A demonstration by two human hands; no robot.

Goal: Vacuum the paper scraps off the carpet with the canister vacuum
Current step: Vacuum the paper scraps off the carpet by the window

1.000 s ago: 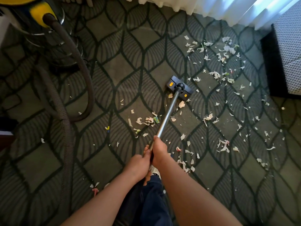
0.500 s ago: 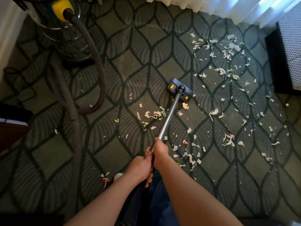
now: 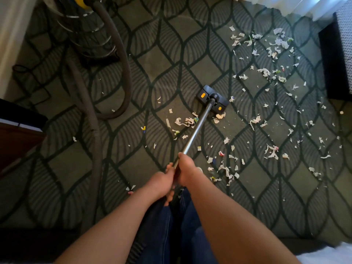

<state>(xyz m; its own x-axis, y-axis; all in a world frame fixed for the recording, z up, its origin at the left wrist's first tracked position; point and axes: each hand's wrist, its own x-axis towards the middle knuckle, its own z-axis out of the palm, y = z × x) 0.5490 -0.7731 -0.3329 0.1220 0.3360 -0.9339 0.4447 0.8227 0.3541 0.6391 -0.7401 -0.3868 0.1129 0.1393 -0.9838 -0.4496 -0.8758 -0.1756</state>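
Both my hands grip the metal vacuum wand (image 3: 196, 132): my right hand (image 3: 185, 167) higher up the tube, my left hand (image 3: 162, 182) just behind it. The wand runs forward to the black floor head (image 3: 212, 101) with orange buttons, flat on the patterned carpet (image 3: 165, 60). Torn paper scraps (image 3: 183, 121) lie just left of the wand, and many more paper scraps (image 3: 270, 73) spread to the right and far right. The canister vacuum (image 3: 82, 20) stands at the top left, its grey hose (image 3: 95, 130) looping down the left side.
A dark wooden furniture corner (image 3: 17, 134) juts in at the left edge. A black-framed upholstered piece (image 3: 335, 60) stands at the right edge. White curtains (image 3: 285, 4) hang along the top right. A thin cord (image 3: 28, 73) lies on the carpet at the left.
The floor head has slid back toward me and to the left over the carpet, with both hands keeping their hold. The view has shifted left, so the canister sits nearer the top edge.
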